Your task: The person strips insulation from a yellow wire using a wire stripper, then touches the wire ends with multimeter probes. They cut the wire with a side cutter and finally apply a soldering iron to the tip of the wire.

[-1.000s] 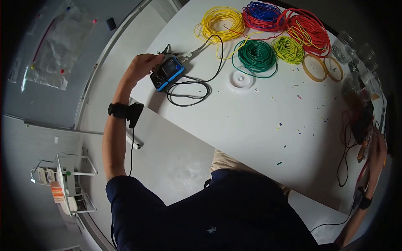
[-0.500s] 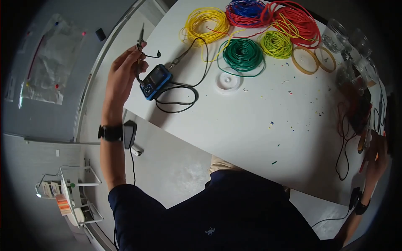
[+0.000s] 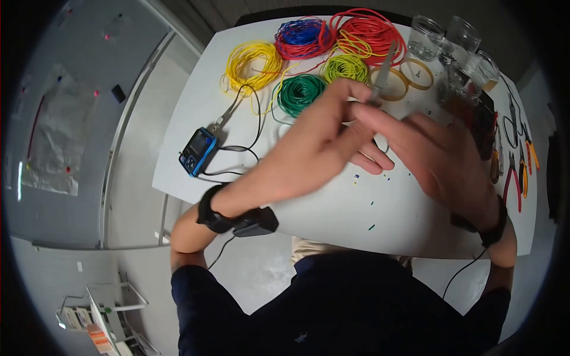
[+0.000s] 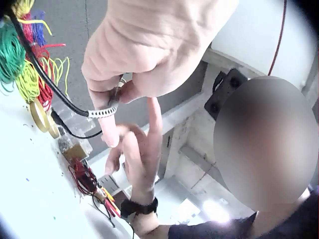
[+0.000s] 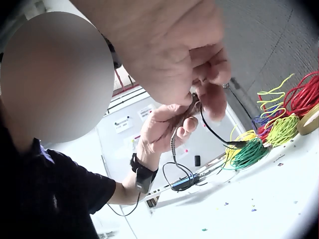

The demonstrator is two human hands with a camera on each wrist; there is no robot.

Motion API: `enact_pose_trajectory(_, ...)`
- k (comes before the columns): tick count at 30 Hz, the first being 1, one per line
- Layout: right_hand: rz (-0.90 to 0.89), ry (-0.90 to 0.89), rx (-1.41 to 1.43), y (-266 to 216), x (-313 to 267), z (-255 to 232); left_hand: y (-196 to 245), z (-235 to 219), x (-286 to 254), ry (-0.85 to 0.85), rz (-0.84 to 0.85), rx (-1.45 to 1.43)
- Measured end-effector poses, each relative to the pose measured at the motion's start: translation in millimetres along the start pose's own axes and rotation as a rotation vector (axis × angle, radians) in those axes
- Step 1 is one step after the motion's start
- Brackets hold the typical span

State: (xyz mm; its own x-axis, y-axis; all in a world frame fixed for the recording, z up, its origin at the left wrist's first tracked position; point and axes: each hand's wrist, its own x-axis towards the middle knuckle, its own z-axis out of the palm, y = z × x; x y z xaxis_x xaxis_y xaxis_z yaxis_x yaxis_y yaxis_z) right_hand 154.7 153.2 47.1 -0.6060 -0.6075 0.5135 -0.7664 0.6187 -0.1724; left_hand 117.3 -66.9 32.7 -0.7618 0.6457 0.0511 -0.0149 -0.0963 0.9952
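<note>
Above the table, my left hand (image 3: 312, 145) pinches an oscilloscope probe (image 3: 383, 77), its pointed grey end upward. In the left wrist view the probe's ribbed cable sleeve (image 4: 102, 113) runs out between those fingers. My right hand (image 3: 442, 154) meets the left hand at the probe, its fingers loosely extended; one finger reaches to the left thumb. A thin black lead with a small clip (image 5: 237, 144) hangs from the probe in the right wrist view. The blue handheld oscilloscope (image 3: 199, 151) stands on the table's left side, a black cable plugged into it.
Coils of yellow wire (image 3: 254, 66), green wire (image 3: 301, 95) and red wire (image 3: 371, 38) lie along the back. Tape rolls (image 3: 417, 74) and glass jars (image 3: 426, 38) stand back right. Pliers (image 3: 512, 178) and other tools lie right. Wire scraps dot the tabletop.
My left hand has lifted the probe from beside the oscilloscope and carried it right, across the table. My right hand has come from the tools at the right edge to meet it.
</note>
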Motion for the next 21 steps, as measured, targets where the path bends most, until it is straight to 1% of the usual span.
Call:
enact_pose_trajectory(1,0.029,-0.035,-0.067,2.6,4.3,5.0,-5.2,2.2,3.0,-0.023,0.027,0.078)
enact_pose_trajectory(2,0.036,-0.031,-0.078,5.6,6.5,9.3,-9.3,0.1,7.6,-0.035,0.032,0.08)
enact_pose_trajectory(4,0.049,0.012,-0.22,12.3,10.6,20.3,-14.1,-6.7,17.0,0.002,0.099,0.058)
enact_pose_trajectory(5,0.079,0.072,-0.167,17.5,10.9,29.1,-12.0,-8.5,18.6,0.009,0.146,0.071)
enact_pose_trajectory(6,0.082,0.069,-0.174,18.3,13.5,31.0,-13.3,-10.9,18.8,0.004,0.15,0.067)
enact_pose_trajectory(8,0.1,0.061,-0.151,18.2,20.5,34.3,-17.1,-16.2,19.0,0.042,0.226,0.136)
enact_pose_trajectory(9,0.105,0.055,-0.159,20.4,23.9,37.5,-15.2,-20.8,20.1,0.036,0.229,0.127)
enact_pose_trajectory(11,0.064,0.168,-0.15,27.5,31.5,45.6,-10.2,-31.3,21.5,0.126,-0.026,0.028)
enact_pose_trajectory(12,0.066,0.16,-0.156,31.1,36.1,48.0,-12.8,-35.4,22.6,0.121,-0.024,0.019)
enact_pose_trajectory(14,0.012,0.276,-0.125,38.0,44.8,52.4,-21.1,-42.8,25.4,0.119,0.122,-0.433)
enact_pose_trajectory(15,0.013,0.268,-0.13,40.3,46.5,56.8,-25.7,-41.0,28.1,0.299,0.144,-0.45)
enact_pose_trajectory(16,0.029,0.289,-0.099,43.0,47.8,62.2,-29.6,-44.4,28.4,0.299,0.147,-0.46)
enact_pose_trajectory(18,0.042,0.3,-0.072,46.0,51.6,66.1,-38.0,-55.6,28.0,0.394,0.161,-0.499)
enact_pose_trajectory(19,0.029,0.301,-0.023,45.8,53.1,67.2,-39.3,-61.8,27.4,0.316,0.14,-0.525)
enact_pose_trajectory(20,0.017,0.302,0.028,45.7,54.9,68.9,-39.2,-64.7,25.7,0.32,0.14,-0.533)
enact_pose_trajectory(21,0.016,0.295,0.029,47.4,57.4,72.1,-36.5,-65.9,23.0,0.26,0.043,-0.51)
